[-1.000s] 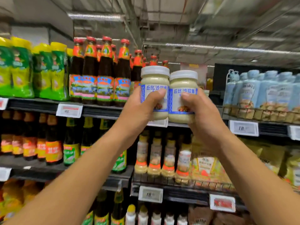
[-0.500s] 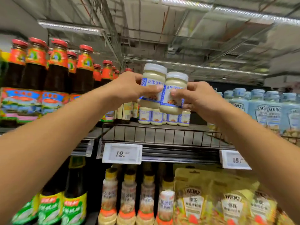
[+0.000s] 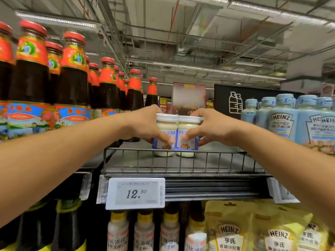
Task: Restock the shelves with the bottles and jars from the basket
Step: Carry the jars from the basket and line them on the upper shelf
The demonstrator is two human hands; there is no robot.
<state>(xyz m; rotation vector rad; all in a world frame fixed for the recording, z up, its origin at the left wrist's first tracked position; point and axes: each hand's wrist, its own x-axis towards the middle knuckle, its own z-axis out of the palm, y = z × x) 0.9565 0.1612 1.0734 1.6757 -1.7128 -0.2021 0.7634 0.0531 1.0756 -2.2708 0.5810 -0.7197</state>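
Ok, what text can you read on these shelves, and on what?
"12.50": price tag.
"HEINZ": pale blue squeeze bottles.
"HEINZ", "亨氏": yellow pouches.
Labels of left jar and right jar: Chinese, partly covered.
Labels of red-capped sauce bottles, yellow-capped bottles, poster: too blurred.

2 forearms in view, bare from frame edges to wrists. Left grip (image 3: 145, 124) and right grip (image 3: 212, 126) bare. Both thumbnails short, plain. Upper arms outside frame; sleeves cannot be judged.

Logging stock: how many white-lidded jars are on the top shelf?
2, side by side: left jar in the left hand, right jar in the right hand. Others may hide behind.
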